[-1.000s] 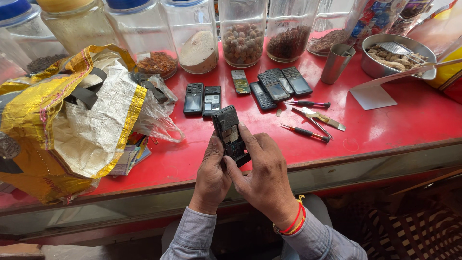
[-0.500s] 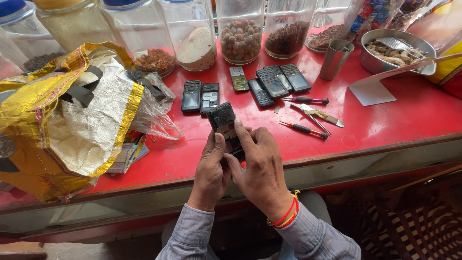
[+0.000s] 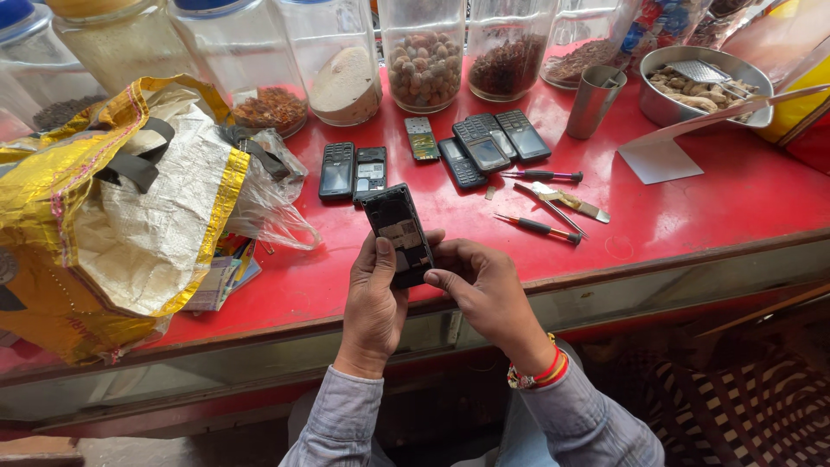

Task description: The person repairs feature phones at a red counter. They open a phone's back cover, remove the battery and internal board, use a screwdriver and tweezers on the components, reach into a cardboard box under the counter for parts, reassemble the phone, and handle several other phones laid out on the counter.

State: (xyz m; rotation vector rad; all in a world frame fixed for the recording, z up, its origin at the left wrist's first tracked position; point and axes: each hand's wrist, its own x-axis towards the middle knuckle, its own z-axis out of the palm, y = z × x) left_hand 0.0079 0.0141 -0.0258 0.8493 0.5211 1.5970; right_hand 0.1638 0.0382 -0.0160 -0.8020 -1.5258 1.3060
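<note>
Both hands, left [image 3: 373, 298] and right [image 3: 484, 290], grip our opened phone [image 3: 398, 232] (back cover off) mid-frame; loose parts could drop off the red counter [image 3: 692, 216].

Phones [image 3: 450, 151] and screwdrivers [image 3: 540, 203] on the counter [image 3: 692, 207], jars [image 3: 424, 56] behind them, bag [image 3: 112, 216] at left.

Glossy red counter [image 3: 692, 207] — matt black plastic phone [image 3: 398, 232].

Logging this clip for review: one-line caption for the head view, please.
Both hands, left hand and right hand, hold an opened black phone over a red counter strewn with phones and screwdrivers.
</note>
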